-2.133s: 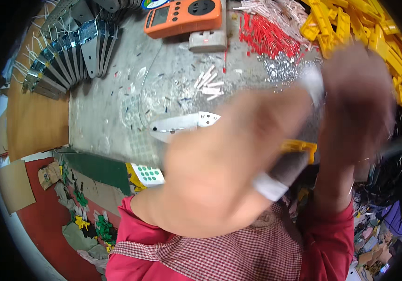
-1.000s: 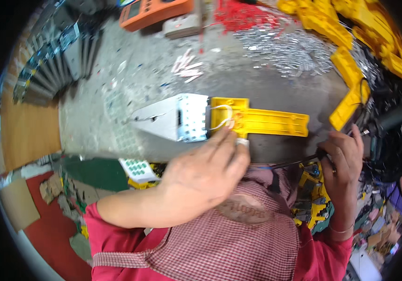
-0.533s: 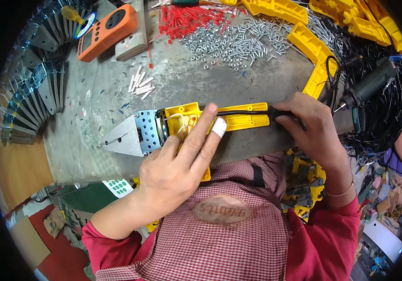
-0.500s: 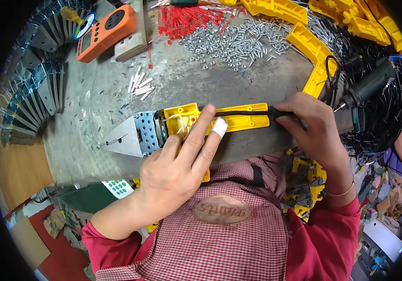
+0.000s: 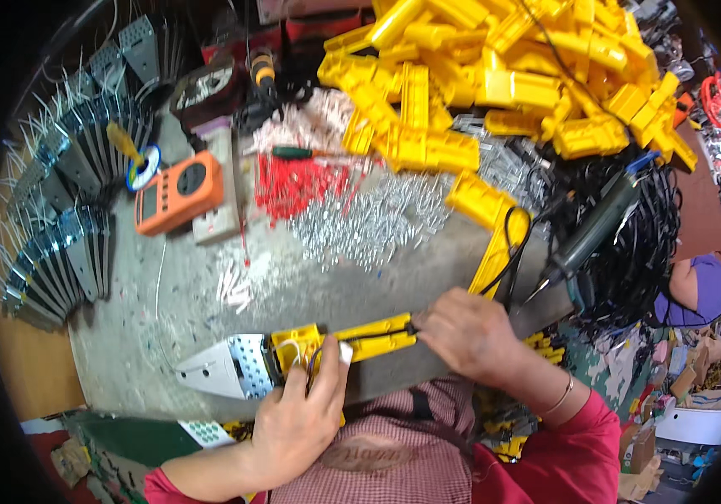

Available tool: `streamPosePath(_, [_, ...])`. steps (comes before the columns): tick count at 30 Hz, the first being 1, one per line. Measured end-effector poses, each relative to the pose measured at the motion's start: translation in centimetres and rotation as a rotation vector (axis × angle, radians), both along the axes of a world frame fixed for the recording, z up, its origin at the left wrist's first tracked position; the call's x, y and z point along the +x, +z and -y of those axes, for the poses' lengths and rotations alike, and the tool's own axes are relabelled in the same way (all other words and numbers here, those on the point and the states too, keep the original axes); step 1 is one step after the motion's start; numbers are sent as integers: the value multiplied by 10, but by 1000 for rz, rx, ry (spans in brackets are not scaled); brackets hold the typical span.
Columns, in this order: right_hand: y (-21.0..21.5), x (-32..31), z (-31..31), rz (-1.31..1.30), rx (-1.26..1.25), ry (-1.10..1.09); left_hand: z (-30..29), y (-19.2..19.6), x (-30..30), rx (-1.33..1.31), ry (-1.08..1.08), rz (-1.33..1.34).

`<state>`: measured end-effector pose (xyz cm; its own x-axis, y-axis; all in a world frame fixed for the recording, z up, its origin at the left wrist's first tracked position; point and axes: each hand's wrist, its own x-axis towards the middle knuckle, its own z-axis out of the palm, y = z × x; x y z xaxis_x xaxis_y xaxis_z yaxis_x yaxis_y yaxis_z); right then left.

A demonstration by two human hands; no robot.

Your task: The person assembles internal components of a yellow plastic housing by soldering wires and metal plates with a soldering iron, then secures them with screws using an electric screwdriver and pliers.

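In front of me lies a yellow handle half-shell [image 5: 381, 338], its open side up. At its left end are a perforated metal collar [image 5: 251, 364] and a pointed grey metal plate [image 5: 209, 370]. My left hand [image 5: 306, 420] grips the shell near the collar, its fingers over the wires; a white wrap covers one fingertip and the thumb is hidden. White wires [image 5: 295, 347] loop out beside these fingers. A black cable [image 5: 381, 335] runs along the shell's groove. At the shell's right end, my right hand [image 5: 471, 336] pinches that cable.
Beyond the hands lie white sleeves [image 5: 233, 288], screws and nuts [image 5: 369, 220], red-tipped parts [image 5: 297, 181] and an orange multimeter [image 5: 179, 193]. Yellow shells [image 5: 495, 76] heap at the back. A dark power screwdriver [image 5: 593, 227] points toward my right hand. Metal plates [image 5: 58, 260] line the left.
The view has tilted up, so the bench and hands sit lower and more of the yellow heap shows. The shell's right end now slants slightly upward. Both hands keep their places on it.
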<state>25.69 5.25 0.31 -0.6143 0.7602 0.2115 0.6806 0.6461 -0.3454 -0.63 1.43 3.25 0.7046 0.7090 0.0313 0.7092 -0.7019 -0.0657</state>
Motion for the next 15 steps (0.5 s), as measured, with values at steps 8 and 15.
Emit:
streamPosePath(8, [22, -19, -9, 78, -60, -9, 6, 2, -3, 23, 5, 70])
streamPosePath(15, [60, 66, -139, 185, 579, -377, -3, -1, -2, 13, -28, 9])
